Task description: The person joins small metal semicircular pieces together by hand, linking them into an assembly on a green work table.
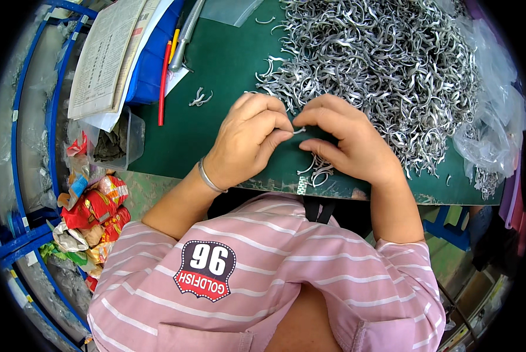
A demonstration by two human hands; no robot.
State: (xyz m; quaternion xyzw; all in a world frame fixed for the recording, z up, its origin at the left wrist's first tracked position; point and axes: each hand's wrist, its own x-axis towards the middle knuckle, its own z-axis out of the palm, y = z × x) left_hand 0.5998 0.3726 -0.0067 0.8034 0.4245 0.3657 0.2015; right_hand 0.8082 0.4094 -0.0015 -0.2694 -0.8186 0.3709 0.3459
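Observation:
My left hand (248, 141) is closed in a pinch, thumb against forefinger, on a small curved silvery metal piece (299, 131) whose end sticks out to the right. Facing it, my right hand (348, 144) has its thumb and forefinger apart, with a gap between them and nothing visibly gripped. Its forefinger tip comes very near the piece; I cannot tell if it touches. Just behind both hands spreads a large heap of similar curved metal pieces (380, 64). A few loose metal pieces (320, 171) lie below my right hand near the table's front edge.
On the green table (222, 64) sits a small cluster of pieces (200, 97) at left. Beyond it are a red pen (162, 94), a metal-handled tool (185, 44), a blue bin (151, 64) and papers (101, 58). Clear plastic bags (492, 117) edge the heap's right side.

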